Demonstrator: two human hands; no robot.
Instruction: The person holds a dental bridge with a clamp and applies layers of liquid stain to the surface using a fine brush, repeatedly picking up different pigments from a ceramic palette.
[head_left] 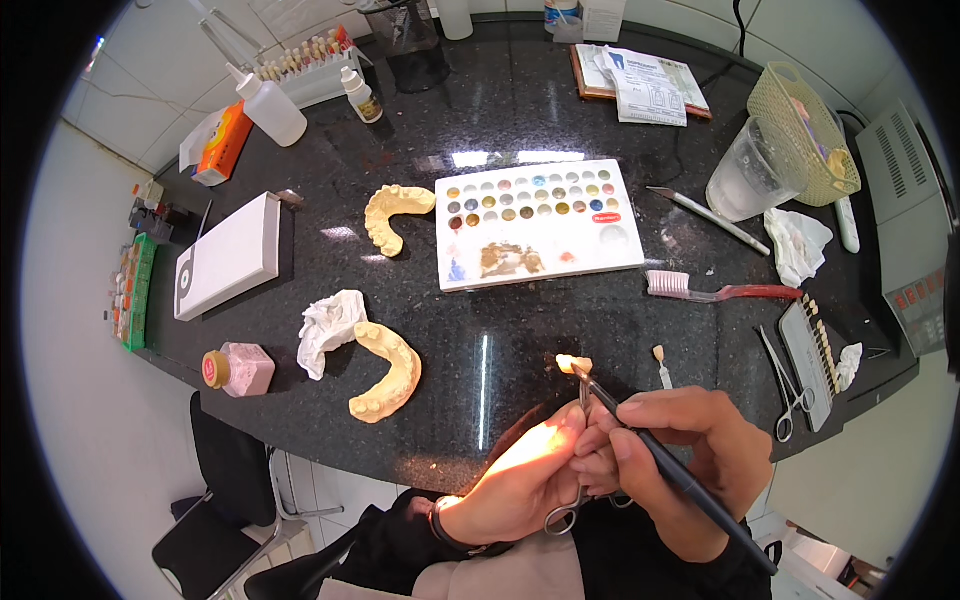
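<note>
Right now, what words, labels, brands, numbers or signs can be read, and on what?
Wording not copied.
White palette: white lettering, red label.
Paper packet: dark heading, blue tooth sign; fine print too small.
Dropper bottle: label too small.
Pink jar: lid label blurred.
Dark-handled tool in right hand: none legible.

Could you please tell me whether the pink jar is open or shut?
Shut: the pink jar has its lid seated over its mouth.

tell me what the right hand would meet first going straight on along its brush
Along the brush in the right hand, the small cream piece at its tip comes first; they seem to touch, but depth is unclear.
</note>
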